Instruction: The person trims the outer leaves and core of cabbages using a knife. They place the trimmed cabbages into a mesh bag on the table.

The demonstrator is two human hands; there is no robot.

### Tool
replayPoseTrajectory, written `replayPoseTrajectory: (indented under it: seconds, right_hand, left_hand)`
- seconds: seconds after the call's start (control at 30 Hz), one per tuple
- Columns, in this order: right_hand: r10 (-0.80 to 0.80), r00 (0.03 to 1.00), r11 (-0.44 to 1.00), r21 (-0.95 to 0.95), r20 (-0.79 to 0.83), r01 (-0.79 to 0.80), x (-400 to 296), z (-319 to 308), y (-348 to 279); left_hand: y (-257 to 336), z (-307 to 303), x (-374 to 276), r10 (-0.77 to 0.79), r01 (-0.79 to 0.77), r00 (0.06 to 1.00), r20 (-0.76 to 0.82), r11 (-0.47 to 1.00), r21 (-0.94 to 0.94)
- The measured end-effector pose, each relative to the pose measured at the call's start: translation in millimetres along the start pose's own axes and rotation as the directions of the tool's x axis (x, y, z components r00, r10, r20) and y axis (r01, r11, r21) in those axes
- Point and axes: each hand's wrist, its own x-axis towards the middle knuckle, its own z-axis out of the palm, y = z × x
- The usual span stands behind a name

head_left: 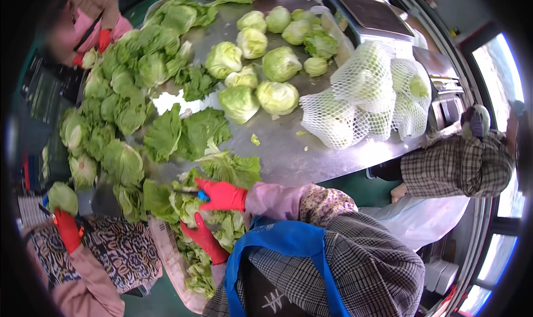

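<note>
My right hand [225, 195], in a red glove, holds a knife with a blue handle [203, 195]. The dark blade points left, over a lettuce head [187, 206] at the table's near edge. Just below, my left hand [206, 238], also red-gloved, has its fingers spread beside that head. Whether it touches the lettuce I cannot tell. Loose lettuce leaves [237, 167] lie just beyond my right hand. Under my left hand, a pale crate [173, 263] holds many cut leaves [200, 277].
Untrimmed lettuces [125, 84] are heaped along the metal table's [287, 150] left side. Trimmed heads [278, 98] stand mid-table, near netted bags of lettuce [333, 119] and a scale [370, 13]. Co-workers' gloved hands [66, 229] work at the left and far sides; another person [454, 167] is at right.
</note>
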Motion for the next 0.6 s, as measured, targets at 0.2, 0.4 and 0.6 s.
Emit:
replayPoseTrajectory:
  seconds: [0.2,0.4,0.6]
  right_hand:
    - [0.057,0.998,0.994,-0.098,0.037,-0.053,15.4,-6.7,-27.9]
    - [0.234,0.972,0.972,-0.005,-0.031,-0.234,33.5,2.4,5.6]
    - [0.162,0.985,0.987,0.033,-0.063,-0.16,20.5,11.9,2.3]
  left_hand:
    - [15.0,-8.5,-4.3,-0.013,0.015,0.998,0.053,0.999,-0.038]
    - [19.3,-12.8,-12.1,0.137,-0.141,0.989,0.046,0.986,0.087]
    - [13.8,-33.8,-18.7,-0.237,0.312,0.946,0.223,0.857,-0.411]
